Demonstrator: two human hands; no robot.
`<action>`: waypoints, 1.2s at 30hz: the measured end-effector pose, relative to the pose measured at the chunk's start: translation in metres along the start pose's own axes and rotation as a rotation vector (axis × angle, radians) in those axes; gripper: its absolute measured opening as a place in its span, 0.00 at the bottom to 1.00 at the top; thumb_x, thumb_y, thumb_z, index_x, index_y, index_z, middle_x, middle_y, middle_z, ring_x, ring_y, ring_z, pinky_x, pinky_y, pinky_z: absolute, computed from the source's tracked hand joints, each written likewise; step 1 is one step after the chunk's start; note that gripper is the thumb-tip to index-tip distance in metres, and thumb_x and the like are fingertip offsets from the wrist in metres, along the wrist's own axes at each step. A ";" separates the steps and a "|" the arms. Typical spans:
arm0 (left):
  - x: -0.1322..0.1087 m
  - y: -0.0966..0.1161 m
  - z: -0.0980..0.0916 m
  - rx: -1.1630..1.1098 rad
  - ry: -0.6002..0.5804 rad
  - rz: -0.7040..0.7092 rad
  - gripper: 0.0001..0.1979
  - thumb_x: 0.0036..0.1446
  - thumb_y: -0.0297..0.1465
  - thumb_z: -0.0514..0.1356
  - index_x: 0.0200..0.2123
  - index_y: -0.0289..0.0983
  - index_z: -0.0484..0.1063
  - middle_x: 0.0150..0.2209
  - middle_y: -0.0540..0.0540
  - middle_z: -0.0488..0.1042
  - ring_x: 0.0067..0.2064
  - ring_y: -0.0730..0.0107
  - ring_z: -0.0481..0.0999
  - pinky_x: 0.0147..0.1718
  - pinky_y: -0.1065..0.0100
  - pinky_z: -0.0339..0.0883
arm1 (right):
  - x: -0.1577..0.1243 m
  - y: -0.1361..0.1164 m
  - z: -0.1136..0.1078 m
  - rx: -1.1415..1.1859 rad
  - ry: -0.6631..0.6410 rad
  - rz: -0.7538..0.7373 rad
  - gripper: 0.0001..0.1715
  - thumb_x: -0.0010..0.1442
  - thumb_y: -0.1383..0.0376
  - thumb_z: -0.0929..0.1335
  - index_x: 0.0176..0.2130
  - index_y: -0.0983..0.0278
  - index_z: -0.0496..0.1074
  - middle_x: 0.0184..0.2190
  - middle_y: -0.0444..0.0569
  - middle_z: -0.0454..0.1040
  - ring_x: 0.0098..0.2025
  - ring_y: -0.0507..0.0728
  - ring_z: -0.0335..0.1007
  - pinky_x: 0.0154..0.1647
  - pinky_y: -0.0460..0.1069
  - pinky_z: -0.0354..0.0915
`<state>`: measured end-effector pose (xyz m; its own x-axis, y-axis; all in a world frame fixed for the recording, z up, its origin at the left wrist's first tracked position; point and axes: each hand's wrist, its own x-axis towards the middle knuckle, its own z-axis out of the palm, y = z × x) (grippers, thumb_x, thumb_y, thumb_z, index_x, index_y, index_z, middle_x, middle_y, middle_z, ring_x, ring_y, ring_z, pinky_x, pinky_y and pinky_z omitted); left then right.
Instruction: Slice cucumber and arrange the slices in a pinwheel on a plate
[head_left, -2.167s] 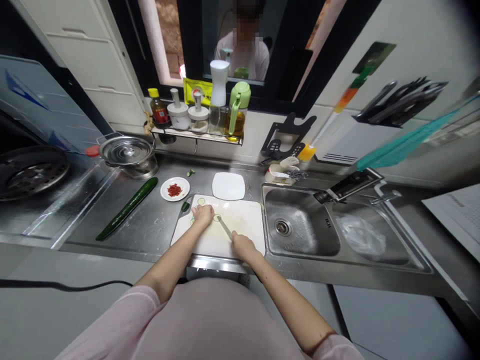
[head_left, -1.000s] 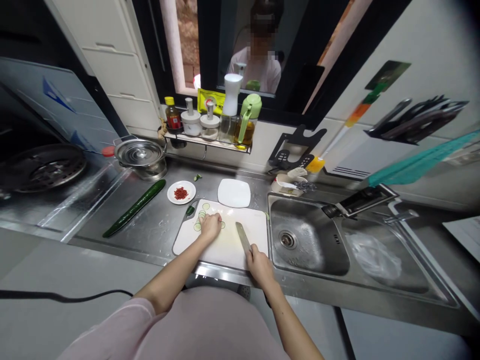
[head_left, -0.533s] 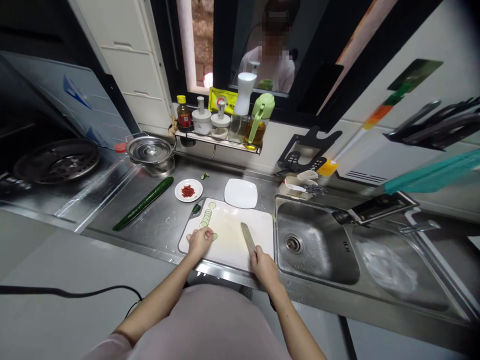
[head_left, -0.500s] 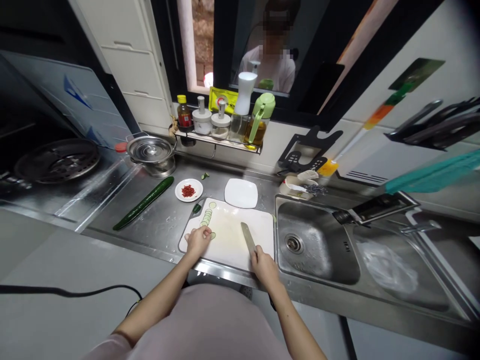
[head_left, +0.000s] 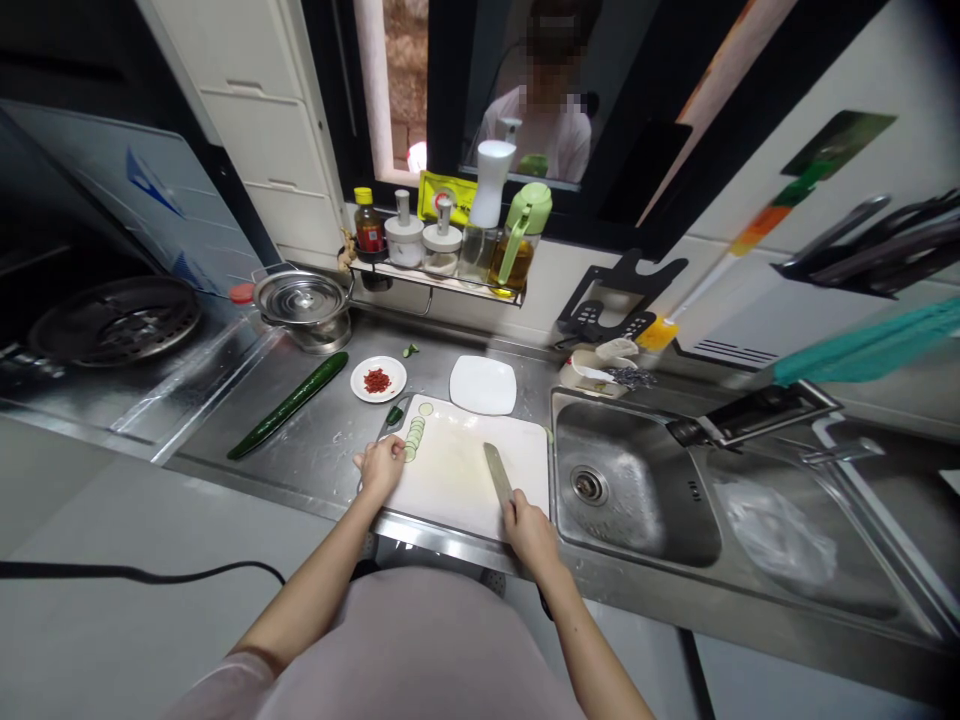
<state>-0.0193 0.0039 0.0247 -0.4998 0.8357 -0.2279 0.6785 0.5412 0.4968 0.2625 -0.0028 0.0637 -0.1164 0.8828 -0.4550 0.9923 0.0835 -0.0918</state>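
Note:
My right hand [head_left: 532, 532] grips the handle of a kitchen knife [head_left: 496, 472], its blade lying over the white cutting board [head_left: 450, 495]. At the board's left side, my left hand [head_left: 381, 468] has its fingers drawn together on a cucumber slice [head_left: 410, 454] at the near end of a row of overlapping slices [head_left: 415, 432]. One more round slice lies at the far end of that row. A dark green cucumber end [head_left: 394, 414] rests at the board's upper left corner. Left of the board, a long whole cucumber [head_left: 289, 405] lies on the steel counter.
Behind the board stand a plate of chopped red pieces [head_left: 378, 394] and a white square dish [head_left: 483, 385]. To the right is a steel sink [head_left: 637, 480] with a faucet [head_left: 757, 415]. A lidded pot [head_left: 304, 305] stands back left, below a condiment rack [head_left: 442, 280].
My left hand has shifted left and slightly away from me. The loose slice beside it now sits at the near end of the row. The right hand and knife have barely moved.

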 end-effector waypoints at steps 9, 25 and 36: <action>-0.001 -0.002 0.008 0.053 0.045 0.016 0.10 0.56 0.30 0.56 0.40 0.44 0.74 0.43 0.46 0.77 0.47 0.57 0.69 0.45 0.58 0.53 | 0.001 0.002 0.003 -0.002 0.017 -0.006 0.17 0.69 0.61 0.53 0.48 0.63 0.64 0.38 0.55 0.77 0.41 0.59 0.74 0.35 0.48 0.57; 0.033 0.046 0.012 0.050 0.077 0.056 0.15 0.59 0.35 0.54 0.48 0.47 0.72 0.48 0.43 0.73 0.51 0.53 0.67 0.47 0.55 0.54 | 0.004 0.001 0.000 0.001 -0.011 -0.023 0.16 0.69 0.61 0.54 0.49 0.64 0.63 0.37 0.56 0.77 0.41 0.59 0.74 0.35 0.48 0.57; 0.085 0.068 0.007 0.305 0.043 0.201 0.18 0.59 0.33 0.52 0.51 0.44 0.72 0.50 0.38 0.71 0.53 0.49 0.62 0.48 0.52 0.50 | 0.003 0.001 0.002 0.015 -0.011 -0.005 0.17 0.68 0.62 0.54 0.49 0.64 0.64 0.38 0.56 0.77 0.41 0.59 0.74 0.35 0.48 0.57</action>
<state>-0.0122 0.1126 0.0332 -0.3577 0.9270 -0.1126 0.8916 0.3749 0.2541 0.2633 -0.0008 0.0604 -0.1219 0.8775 -0.4638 0.9909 0.0807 -0.1076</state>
